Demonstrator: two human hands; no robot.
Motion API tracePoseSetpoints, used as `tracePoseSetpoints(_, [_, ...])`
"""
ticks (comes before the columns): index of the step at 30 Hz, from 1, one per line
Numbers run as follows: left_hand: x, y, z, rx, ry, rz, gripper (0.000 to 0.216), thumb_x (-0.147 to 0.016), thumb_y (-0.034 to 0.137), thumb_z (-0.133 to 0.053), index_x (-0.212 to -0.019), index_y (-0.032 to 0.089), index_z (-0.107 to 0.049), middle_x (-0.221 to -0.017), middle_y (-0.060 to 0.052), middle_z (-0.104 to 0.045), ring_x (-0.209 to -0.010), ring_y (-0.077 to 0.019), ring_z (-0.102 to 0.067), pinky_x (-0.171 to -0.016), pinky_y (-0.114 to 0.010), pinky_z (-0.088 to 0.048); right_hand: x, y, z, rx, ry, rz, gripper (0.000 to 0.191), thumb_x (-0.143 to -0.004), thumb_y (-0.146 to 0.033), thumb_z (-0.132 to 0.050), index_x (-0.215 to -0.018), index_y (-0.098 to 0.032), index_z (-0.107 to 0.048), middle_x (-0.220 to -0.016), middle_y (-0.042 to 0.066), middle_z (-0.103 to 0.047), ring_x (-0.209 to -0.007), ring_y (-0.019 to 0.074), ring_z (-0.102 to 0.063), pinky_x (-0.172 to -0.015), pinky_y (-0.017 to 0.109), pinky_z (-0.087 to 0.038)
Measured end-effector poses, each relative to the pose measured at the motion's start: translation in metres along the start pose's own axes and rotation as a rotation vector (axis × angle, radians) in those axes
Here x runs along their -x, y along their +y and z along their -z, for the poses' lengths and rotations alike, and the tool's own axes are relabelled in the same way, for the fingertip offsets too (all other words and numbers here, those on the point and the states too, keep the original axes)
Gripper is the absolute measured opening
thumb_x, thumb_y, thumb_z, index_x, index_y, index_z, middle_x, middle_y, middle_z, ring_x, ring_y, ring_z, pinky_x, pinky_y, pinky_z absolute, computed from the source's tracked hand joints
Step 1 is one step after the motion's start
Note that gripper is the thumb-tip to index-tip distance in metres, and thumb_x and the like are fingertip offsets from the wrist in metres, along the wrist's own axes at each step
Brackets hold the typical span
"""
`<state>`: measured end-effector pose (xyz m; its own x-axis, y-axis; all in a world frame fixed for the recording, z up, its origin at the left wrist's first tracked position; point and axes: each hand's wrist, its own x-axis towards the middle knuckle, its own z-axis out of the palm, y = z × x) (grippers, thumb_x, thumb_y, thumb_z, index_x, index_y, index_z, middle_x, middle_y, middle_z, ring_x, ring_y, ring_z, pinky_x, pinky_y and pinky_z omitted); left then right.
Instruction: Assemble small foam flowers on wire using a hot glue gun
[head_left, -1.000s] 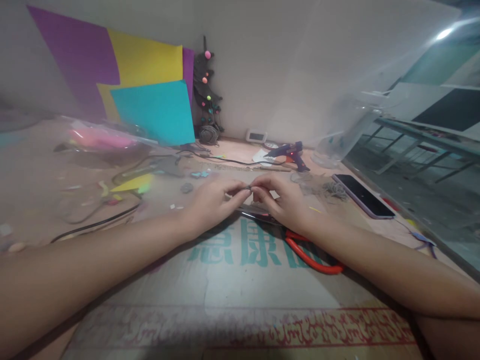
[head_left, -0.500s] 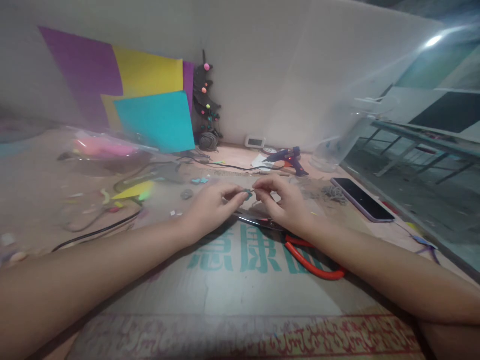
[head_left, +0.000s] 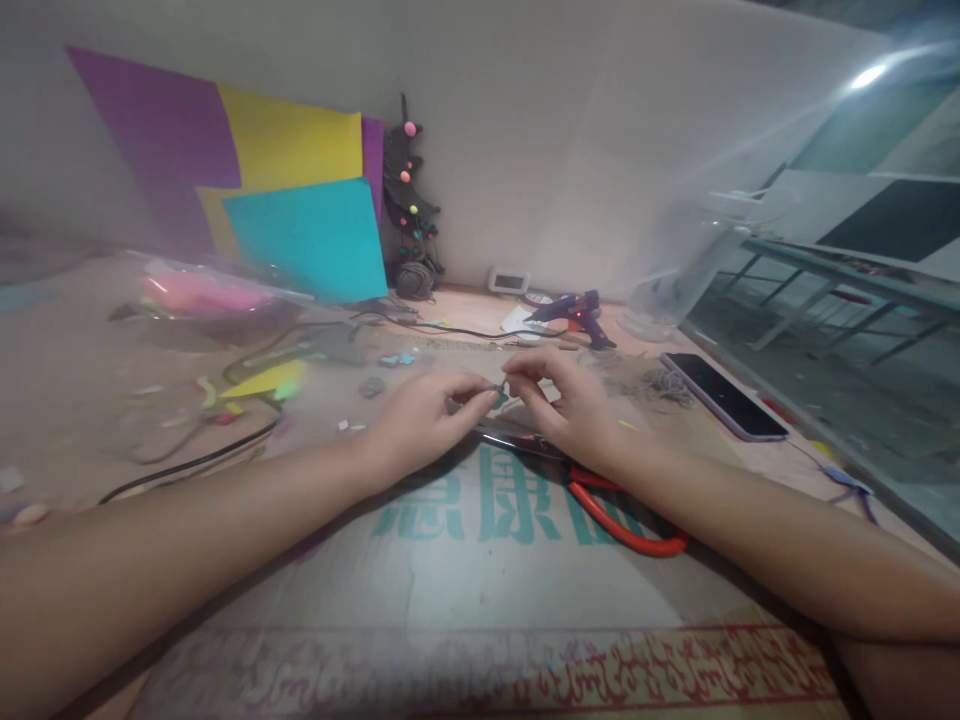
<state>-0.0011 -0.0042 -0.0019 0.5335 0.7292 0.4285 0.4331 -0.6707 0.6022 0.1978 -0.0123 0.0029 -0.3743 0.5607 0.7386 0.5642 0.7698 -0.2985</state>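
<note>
Between thumb and fingers, my left hand [head_left: 435, 412] pinches a small dark-green piece [head_left: 500, 398], too small to tell its kind. Close against it on the right, my right hand [head_left: 559, 405] is closed in a pinch. A thin dark strand [head_left: 503, 381] shows at its fingertips, reaching the green piece. Scissors lie beneath the hands: their red handles [head_left: 626, 528] show beside my right wrist, and their dark blades [head_left: 517, 443] are partly covered by the right hand.
A purple glue gun [head_left: 574, 312] with a lit red light stands behind the hands. To the right are a phone [head_left: 724, 397] and grey yarn [head_left: 667, 385]. Coloured sheets [head_left: 307, 240] lean on the wall beside a dark tree-like ornament [head_left: 411, 200]. Scraps and a black cable [head_left: 191, 462] lie left.
The strand at my right fingertips now stands more upright over the green piece. Both hands stay together in nearly the same place, and the view has shifted slightly.
</note>
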Motion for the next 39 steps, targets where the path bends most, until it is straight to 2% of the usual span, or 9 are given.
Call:
tracePoseSetpoints(5, [-0.0013, 0.0010, 0.0027, 0.050, 0.016, 0.000, 0.027, -0.095, 0.033, -0.049, -0.086, 0.019, -0.070, -0.084, -0.001, -0.071, -0.080, -0.0163, -0.062, -0.075, -0.026, -0.045, -0.0041, -0.0017, 0.0018, -0.072, -0.053, -0.159, 0.009, -0.093, -0.021, -0.053, -0.096, -0.019, -0.061, -0.074, 0.000, -0.066, -0.067, 0.0126, -0.063, -0.061, 0.023, -0.048])
tracePoseSetpoints(10, [-0.0036, 0.0002, 0.0047, 0.087, 0.075, 0.057, 0.032, -0.096, 0.034, -0.047, -0.074, 0.017, -0.064, -0.070, 0.001, -0.063, -0.070, -0.0148, -0.058, -0.066, -0.025, -0.041, -0.0066, -0.0039, 0.0031, -0.086, -0.139, -0.224, 0.016, -0.091, -0.028, -0.057, -0.097, -0.017, -0.066, -0.079, 0.003, -0.071, -0.070, 0.0147, -0.064, -0.061, 0.025, -0.047])
tracePoseSetpoints(17, [-0.0028, -0.0023, 0.0032, 0.150, 0.067, 0.084, 0.031, -0.095, 0.033, -0.048, -0.071, 0.017, -0.060, -0.069, 0.002, -0.063, -0.069, -0.0138, -0.056, -0.064, -0.024, -0.039, -0.0089, -0.0047, 0.0001, -0.121, -0.130, -0.344, 0.012, -0.086, -0.027, -0.060, -0.084, -0.016, -0.064, -0.070, 0.001, -0.066, -0.063, 0.0118, -0.059, -0.055, 0.022, -0.041])
tracePoseSetpoints(25, [-0.0026, -0.0039, 0.0019, 0.140, 0.037, 0.076, 0.033, -0.096, 0.032, -0.047, -0.072, 0.017, -0.064, -0.072, 0.001, -0.066, -0.073, -0.0149, -0.060, -0.068, -0.025, -0.042, -0.0082, -0.0043, 0.0004, -0.110, -0.122, -0.330, 0.010, -0.086, -0.026, -0.059, -0.082, -0.017, -0.062, -0.068, 0.000, -0.064, -0.063, 0.0115, -0.057, -0.057, 0.022, -0.041])
tracePoseSetpoints(27, [-0.0022, -0.0045, 0.0013, 0.176, 0.041, 0.073, 0.032, -0.097, 0.035, -0.045, -0.084, 0.017, -0.068, -0.078, 0.000, -0.069, -0.077, -0.0157, -0.063, -0.070, -0.025, -0.045, -0.0075, -0.0039, 0.0005, -0.097, -0.121, -0.304, 0.011, -0.087, -0.026, -0.058, -0.081, -0.017, -0.062, -0.068, 0.000, -0.064, -0.063, 0.0114, -0.056, -0.058, 0.022, -0.041])
tracePoseSetpoints(28, [-0.0021, -0.0043, 0.0011, 0.209, 0.056, 0.085, 0.031, -0.098, 0.037, -0.045, -0.096, 0.018, -0.069, -0.082, 0.000, -0.071, -0.079, -0.0161, -0.065, -0.071, -0.026, -0.046, -0.0073, -0.0038, 0.0006, -0.090, -0.121, -0.295, 0.012, -0.088, -0.026, -0.058, -0.081, -0.017, -0.062, -0.068, 0.000, -0.064, -0.063, 0.0113, -0.056, -0.058, 0.022, -0.041])
tracePoseSetpoints(30, [-0.0020, -0.0031, 0.0014, 0.238, 0.092, 0.122, 0.033, -0.097, 0.040, -0.046, -0.111, 0.019, -0.066, -0.092, -0.002, -0.072, -0.082, -0.0171, -0.067, -0.073, -0.027, -0.048, -0.0071, -0.0037, 0.0010, -0.080, -0.122, -0.282, 0.012, -0.088, -0.026, -0.058, -0.081, -0.017, -0.062, -0.068, 0.000, -0.064, -0.063, 0.0112, -0.056, -0.057, 0.022, -0.041])
tracePoseSetpoints(34, [-0.0022, 0.0000, 0.0031, 0.131, 0.133, 0.137, 0.027, -0.091, 0.039, -0.055, -0.099, 0.017, -0.069, -0.089, -0.003, -0.072, -0.081, -0.0183, -0.065, -0.074, -0.029, -0.048, -0.0071, -0.0037, 0.0019, -0.064, -0.137, -0.265, 0.012, -0.088, -0.025, -0.058, -0.080, -0.017, -0.061, -0.067, 0.000, -0.063, -0.062, 0.0111, -0.055, -0.055, 0.021, -0.040])
tracePoseSetpoints(39, [-0.0020, -0.0012, 0.0030, 0.062, 0.145, 0.086, 0.021, -0.090, 0.033, -0.055, -0.091, 0.017, -0.068, -0.085, -0.001, -0.071, -0.079, -0.0165, -0.063, -0.074, -0.027, -0.045, -0.0072, -0.0048, 0.0019, -0.053, -0.147, -0.245, 0.011, -0.088, -0.025, -0.058, -0.082, -0.016, -0.063, -0.069, 0.001, -0.065, -0.063, 0.0116, -0.056, -0.056, 0.022, -0.041])
